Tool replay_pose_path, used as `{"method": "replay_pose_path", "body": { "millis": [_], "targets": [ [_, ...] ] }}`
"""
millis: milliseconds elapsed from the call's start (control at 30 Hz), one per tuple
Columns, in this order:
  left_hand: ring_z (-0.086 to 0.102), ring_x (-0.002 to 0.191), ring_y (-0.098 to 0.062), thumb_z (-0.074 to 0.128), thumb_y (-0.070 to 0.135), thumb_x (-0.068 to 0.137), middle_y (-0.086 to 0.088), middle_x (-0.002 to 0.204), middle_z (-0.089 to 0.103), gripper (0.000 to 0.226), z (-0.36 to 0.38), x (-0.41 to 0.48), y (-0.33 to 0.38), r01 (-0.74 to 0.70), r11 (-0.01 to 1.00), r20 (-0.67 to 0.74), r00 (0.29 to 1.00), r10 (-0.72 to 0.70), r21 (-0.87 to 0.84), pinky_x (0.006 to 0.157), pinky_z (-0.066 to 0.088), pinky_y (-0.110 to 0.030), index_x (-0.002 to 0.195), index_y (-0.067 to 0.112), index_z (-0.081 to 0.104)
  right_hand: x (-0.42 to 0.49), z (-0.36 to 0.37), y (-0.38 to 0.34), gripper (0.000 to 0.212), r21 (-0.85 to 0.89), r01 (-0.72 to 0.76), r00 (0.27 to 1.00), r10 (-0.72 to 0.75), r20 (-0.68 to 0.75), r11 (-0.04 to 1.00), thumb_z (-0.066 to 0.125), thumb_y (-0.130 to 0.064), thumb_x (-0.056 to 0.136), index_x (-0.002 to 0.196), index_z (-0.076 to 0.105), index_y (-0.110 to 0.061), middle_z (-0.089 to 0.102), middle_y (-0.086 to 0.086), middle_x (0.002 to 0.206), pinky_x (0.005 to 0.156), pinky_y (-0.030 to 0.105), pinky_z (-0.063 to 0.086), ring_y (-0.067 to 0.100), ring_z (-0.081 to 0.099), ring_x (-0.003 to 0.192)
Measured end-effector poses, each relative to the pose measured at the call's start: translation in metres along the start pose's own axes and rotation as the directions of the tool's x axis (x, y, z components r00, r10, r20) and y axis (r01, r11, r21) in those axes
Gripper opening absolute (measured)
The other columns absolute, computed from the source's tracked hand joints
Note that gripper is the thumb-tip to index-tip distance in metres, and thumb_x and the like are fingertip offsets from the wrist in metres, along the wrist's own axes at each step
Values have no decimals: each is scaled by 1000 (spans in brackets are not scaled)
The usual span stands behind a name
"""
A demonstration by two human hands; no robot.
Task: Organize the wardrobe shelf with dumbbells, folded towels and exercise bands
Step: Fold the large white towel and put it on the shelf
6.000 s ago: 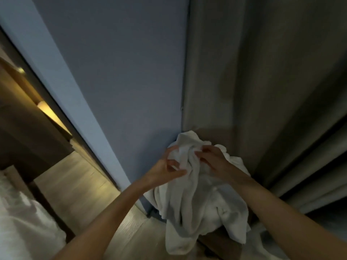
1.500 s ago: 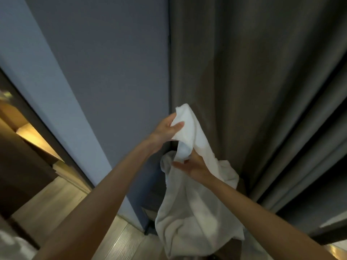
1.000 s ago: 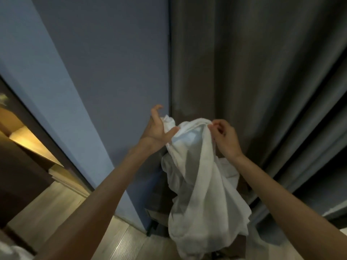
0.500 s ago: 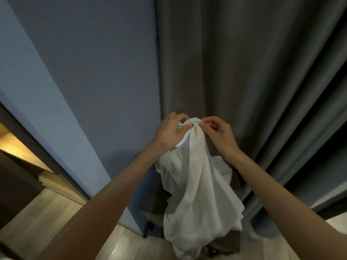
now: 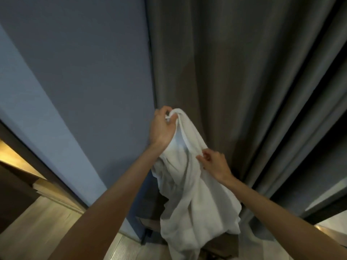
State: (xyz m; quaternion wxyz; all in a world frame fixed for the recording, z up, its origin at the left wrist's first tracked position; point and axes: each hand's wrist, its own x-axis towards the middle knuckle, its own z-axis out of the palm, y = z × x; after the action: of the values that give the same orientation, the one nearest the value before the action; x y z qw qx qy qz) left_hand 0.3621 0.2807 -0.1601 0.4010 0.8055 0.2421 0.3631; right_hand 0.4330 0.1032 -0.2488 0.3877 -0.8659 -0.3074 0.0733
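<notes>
A white towel (image 5: 189, 196) hangs unfolded and crumpled in front of me. My left hand (image 5: 163, 126) grips its top corner, bunched in curled fingers, and holds it up high. Lower and to the right, my right hand (image 5: 212, 162) pinches the towel's right edge between thumb and fingers. The towel's bottom end drapes down over a dark piece of furniture. No dumbbells or exercise bands are in view.
A blue-grey wall (image 5: 84, 72) stands on the left and a grey curtain (image 5: 244, 72) hangs right behind the towel. A dark wooden stool or small table (image 5: 150, 222) stands below the towel. Pale wood floor (image 5: 43, 226) lies at lower left.
My right hand has let go of the top corner and slid down the towel's right edge to pinch it lower. My left hand still holds the top corner up.
</notes>
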Motion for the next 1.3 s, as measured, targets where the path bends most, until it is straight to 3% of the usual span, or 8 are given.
{"method": "replay_pose_path", "body": {
  "millis": [100, 267, 400, 533, 667, 833, 1133, 1300],
  "targets": [
    [58, 98, -32, 60, 19, 88, -12, 109, 58, 15, -20, 10, -16, 128, 992, 18, 992, -128, 16, 86, 48, -41, 97, 24, 50, 14, -40, -8, 19, 9, 116, 975, -112, -193, 993, 57, -24, 96, 91, 71, -12, 68, 1, 75, 71, 31, 54, 12, 64, 67],
    [54, 105, -23, 70, 30, 77, -10, 119, 52, 54, -46, 22, -7, 100, 993, 89, 992, -94, -66, 95, 48, -42, 126, 34, 47, 49, -98, -57, 16, -117, 373, 789, -381, -482, 920, 59, -23, 94, 96, 74, -16, 60, -7, 80, 70, 12, 40, 1, 51, 71],
    [37, 103, -12, 64, 63, 73, 0, 106, 40, 70, -43, 28, 28, -190, 982, 193, 964, 181, 25, 87, 31, -16, 133, 63, 29, 67, -112, -95, 20, -145, 539, 763, -555, -331, 829, 58, -25, 94, 109, 71, -19, 63, -7, 92, 77, 5, 39, -5, 53, 80],
    [39, 93, -20, 59, 54, 85, 6, 88, 31, 48, -23, 22, 44, -458, 849, 266, 881, 392, 265, 80, 32, -28, 131, 48, 47, 66, -108, -107, 21, -106, 672, 714, -679, -173, 733, 60, -20, 93, 111, 71, -15, 66, -1, 96, 79, 17, 49, 5, 60, 85],
    [44, 90, -25, 55, 31, 93, -2, 88, 39, 22, -9, 21, 37, -421, 853, 225, 904, 365, 308, 77, 39, -36, 111, 22, 65, 58, -91, -95, 18, 83, 534, 831, -504, -237, 842, 60, -24, 93, 106, 68, -15, 66, -3, 96, 74, 33, 57, 9, 64, 84],
    [48, 93, -26, 56, 26, 92, 1, 86, 41, 16, 5, 20, 27, -296, 916, 164, 952, 259, 272, 82, 43, -37, 99, 15, 65, 42, -52, -64, 32, 199, 236, 971, -221, -94, 951, 74, -28, 82, 98, 53, -9, 64, 1, 86, 70, 28, 53, 9, 61, 74],
    [43, 94, -16, 52, 33, 92, 12, 85, 33, 25, 8, 27, 21, -174, 974, 26, 985, 172, 142, 82, 36, -27, 109, 19, 64, 31, -10, -6, 32, 40, -145, 970, 133, 205, 989, 60, -23, 93, 94, 65, 9, 68, 22, 92, 86, 45, 52, 33, 66, 88],
    [47, 108, -33, 68, 40, 83, -13, 105, 52, 46, -9, 33, -9, -33, 964, 35, 999, 24, 264, 90, 39, -36, 120, 14, 58, 53, -69, -8, 17, 307, -49, 956, 133, -260, 951, 52, -16, 97, 93, 65, -7, 64, 11, 86, 70, 26, 48, 16, 59, 81]
  ]
}}
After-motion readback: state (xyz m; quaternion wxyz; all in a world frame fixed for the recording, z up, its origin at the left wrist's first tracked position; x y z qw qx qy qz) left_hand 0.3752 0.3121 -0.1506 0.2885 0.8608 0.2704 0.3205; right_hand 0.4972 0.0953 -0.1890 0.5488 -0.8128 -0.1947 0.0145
